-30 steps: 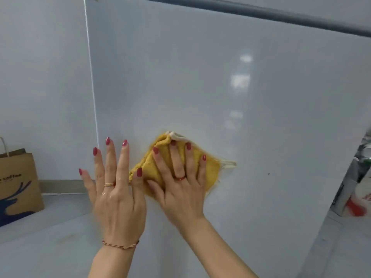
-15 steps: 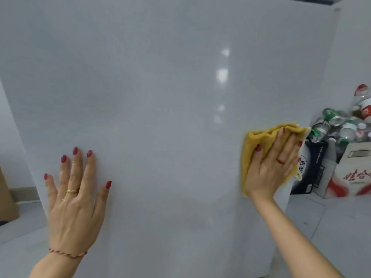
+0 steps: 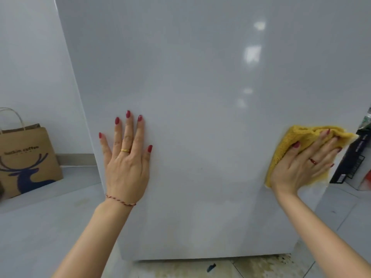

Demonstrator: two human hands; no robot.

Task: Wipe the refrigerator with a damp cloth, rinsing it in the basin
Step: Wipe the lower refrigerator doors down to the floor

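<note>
The white refrigerator (image 3: 200, 97) fills the middle of the view, its flat glossy side facing me down to the floor. My left hand (image 3: 127, 157) lies flat against its lower left part, fingers spread, holding nothing. My right hand (image 3: 307, 163) presses a yellow cloth (image 3: 289, 141) flat against the refrigerator's right edge, fingers spread over the cloth. No basin is in view.
A brown paper bag (image 3: 28, 159) with a blue deer print stands on the floor at the left by the wall. A dark box (image 3: 351, 159) and other packaging sit at the right, close to the cloth. The floor tile (image 3: 200, 269) under the refrigerator is stained.
My right hand swept the cloth from beside my left hand across to the refrigerator's right edge. My left hand stayed flat on the surface. The view has dropped lower.
</note>
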